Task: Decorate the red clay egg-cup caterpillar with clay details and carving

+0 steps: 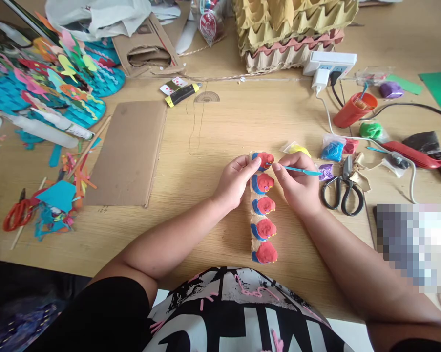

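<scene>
A narrow strip of egg carton (255, 221) lies lengthwise in front of me, its several bumps covered in red and blue modelling clay with small yellow bits at the edges. My left hand (238, 178) grips the strip's far end from the left, thumb on the farthest bump (266, 161). In my right hand (299, 183) is a blue plastic clay tool (303, 170), pinched between thumb and fingers. Its tip touches or nearly touches that same bump; the wider blade end points right. Yellow clay (300, 149) in a bag lies just behind my right hand.
Black-handled scissors (343, 188), bagged blue clay (333, 149) and a red cup (355, 110) stand or lie to the right, near a white power strip (330, 63). At left are a cardboard sheet (127, 154), paper scraps (57, 198) and red scissors (18, 212). Egg trays (289, 34) are stacked behind.
</scene>
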Available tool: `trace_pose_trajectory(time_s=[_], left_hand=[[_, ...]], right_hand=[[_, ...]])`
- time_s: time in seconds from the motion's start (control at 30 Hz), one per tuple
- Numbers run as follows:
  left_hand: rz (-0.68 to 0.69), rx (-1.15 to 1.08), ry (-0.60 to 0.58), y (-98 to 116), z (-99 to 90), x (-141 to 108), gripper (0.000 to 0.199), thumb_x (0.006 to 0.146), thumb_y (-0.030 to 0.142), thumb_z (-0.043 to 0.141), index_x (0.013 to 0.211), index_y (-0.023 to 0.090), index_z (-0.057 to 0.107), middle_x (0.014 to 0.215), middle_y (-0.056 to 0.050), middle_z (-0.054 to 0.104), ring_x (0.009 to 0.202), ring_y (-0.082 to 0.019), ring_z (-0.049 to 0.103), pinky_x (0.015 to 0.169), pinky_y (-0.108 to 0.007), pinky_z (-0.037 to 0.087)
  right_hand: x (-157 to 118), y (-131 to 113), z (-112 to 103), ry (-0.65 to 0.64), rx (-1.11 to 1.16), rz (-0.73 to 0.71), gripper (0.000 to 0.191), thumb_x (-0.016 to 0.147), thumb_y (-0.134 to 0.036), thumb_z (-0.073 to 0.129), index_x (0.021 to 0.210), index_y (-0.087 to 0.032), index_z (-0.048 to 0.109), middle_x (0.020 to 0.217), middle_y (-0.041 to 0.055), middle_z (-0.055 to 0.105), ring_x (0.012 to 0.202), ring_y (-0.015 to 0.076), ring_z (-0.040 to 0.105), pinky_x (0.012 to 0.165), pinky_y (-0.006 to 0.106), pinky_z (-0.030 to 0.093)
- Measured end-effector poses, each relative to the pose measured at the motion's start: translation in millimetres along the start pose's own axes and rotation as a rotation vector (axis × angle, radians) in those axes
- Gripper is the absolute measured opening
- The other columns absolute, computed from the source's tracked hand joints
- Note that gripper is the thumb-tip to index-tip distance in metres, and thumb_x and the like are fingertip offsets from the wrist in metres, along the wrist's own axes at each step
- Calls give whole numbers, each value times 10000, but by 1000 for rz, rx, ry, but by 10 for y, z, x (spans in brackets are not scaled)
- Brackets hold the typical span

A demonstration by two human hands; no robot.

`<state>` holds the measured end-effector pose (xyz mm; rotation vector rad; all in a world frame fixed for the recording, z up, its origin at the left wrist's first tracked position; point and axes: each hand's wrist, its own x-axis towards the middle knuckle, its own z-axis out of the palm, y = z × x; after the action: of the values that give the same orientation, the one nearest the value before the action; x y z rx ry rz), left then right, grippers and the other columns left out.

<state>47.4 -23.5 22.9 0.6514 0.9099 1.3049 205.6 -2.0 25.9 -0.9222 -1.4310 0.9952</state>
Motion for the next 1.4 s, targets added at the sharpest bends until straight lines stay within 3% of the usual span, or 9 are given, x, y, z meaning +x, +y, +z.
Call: trace_pose_trajectory(time_s=[0.87, 1.4], left_hand=[[-10, -20, 4, -7, 0, -3, 433, 791, 569, 949, 825, 190, 745, 844, -12, 781, 746, -123, 700, 718, -264, 547], [-22, -15, 6, -2, 2, -1, 467, 745, 589, 970, 829, 187, 748, 846, -12, 782, 752, -128, 701, 719, -256, 547]], right_hand=[[0, -51, 8, -8, -43, -3, 502, 884, -681, 824, 764, -254, 589, 667, -26, 572, 578, 125, 472, 508, 299, 384], [-14, -25, 6, 1, 7, 28, 477, 872, -663, 848, 794, -260, 606, 691, -25, 588, 599, 128, 502, 524, 300, 405]])
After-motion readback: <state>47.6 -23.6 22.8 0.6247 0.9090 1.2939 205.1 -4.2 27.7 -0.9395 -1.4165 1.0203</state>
